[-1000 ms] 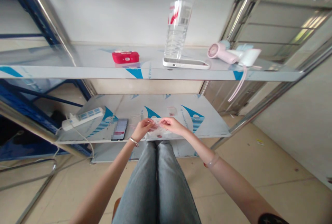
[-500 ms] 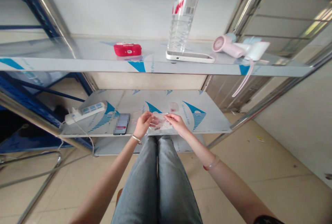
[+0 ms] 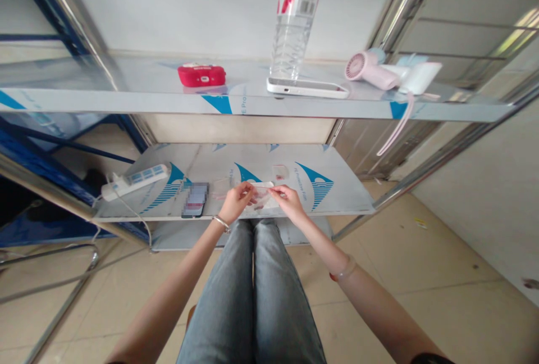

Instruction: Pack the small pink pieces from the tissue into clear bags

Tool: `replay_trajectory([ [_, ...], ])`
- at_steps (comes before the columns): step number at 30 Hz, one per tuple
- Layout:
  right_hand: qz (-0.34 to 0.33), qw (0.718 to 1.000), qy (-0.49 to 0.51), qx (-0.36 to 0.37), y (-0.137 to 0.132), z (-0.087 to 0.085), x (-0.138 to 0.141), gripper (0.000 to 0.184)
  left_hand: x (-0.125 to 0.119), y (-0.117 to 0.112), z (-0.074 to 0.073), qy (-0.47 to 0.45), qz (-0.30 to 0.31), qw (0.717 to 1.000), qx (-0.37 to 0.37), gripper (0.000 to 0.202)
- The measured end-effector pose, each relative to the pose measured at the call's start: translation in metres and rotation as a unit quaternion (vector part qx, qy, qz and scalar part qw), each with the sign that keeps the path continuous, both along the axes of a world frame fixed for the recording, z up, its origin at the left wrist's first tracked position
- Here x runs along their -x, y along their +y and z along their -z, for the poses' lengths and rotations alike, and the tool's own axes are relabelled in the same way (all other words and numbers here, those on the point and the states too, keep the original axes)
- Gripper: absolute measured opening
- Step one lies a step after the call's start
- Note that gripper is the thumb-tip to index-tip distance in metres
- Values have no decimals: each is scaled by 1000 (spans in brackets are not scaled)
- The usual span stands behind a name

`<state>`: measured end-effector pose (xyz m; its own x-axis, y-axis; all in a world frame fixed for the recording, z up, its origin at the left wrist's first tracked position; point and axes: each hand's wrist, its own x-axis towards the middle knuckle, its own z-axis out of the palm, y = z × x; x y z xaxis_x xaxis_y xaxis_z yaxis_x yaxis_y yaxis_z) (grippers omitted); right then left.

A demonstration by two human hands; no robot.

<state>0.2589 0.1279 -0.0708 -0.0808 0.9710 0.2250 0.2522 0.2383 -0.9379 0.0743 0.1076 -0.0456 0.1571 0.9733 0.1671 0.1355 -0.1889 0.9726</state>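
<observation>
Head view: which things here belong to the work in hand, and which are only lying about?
In the work:
- clear plastic, held between left hand and right hand
- perhaps the small packet lying nearby

Lying about:
- lower shelf: dark phone, power strip
- upper shelf: red case, bottle, pink fan

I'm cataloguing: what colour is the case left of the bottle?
The case is red, seen in the head view.

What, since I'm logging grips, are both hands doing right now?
Left hand: closed, pinching one side of what looks like a clear plastic bag.
Right hand: closed, pinching its other side.
</observation>
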Motion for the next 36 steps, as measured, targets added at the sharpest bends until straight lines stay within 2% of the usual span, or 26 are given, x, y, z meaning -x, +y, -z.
replay_trajectory([
  [5, 10, 998, 59, 34, -2, 3, -5, 32, -2, 1, 2, -5, -8, 1000, 6, 27],
  [10, 8, 999, 37, 15, 0, 7, -5, 32, -1, 2, 6, -47, -11, 998, 38, 29],
  [14, 9, 1000, 24, 11, -3, 5, -5, 31, -1, 1, 5, -46, 7, 997, 58, 29],
  [18, -25, 1000, 18, 7, -8, 2, -2, 29, -6, 2, 2, -23, 40, 998, 49, 27],
  [21, -50, 999, 11, 3, -7, 0, 0, 28, -13, 7, 4, -21, 43, 998, 33, 25],
  [25, -44, 999, -6, -13, 0, -2, -4, 28, -26, 15, 7, -38, 24, 999, 22, 24],
  [30, -45, 998, -46, -28, 4, -6, -14, 23, -31, 15, 2, -27, 25, 999, 9, 20],
  [32, -62, 996, -62, -34, 1, -7, -15, 22, -28, 13, 1, -6, 34, 999, 3, 20],
  [36, -146, 980, -125, -42, -9, -8, -17, 17, -23, 6, 4, 55, 62, 997, 1, 17],
])
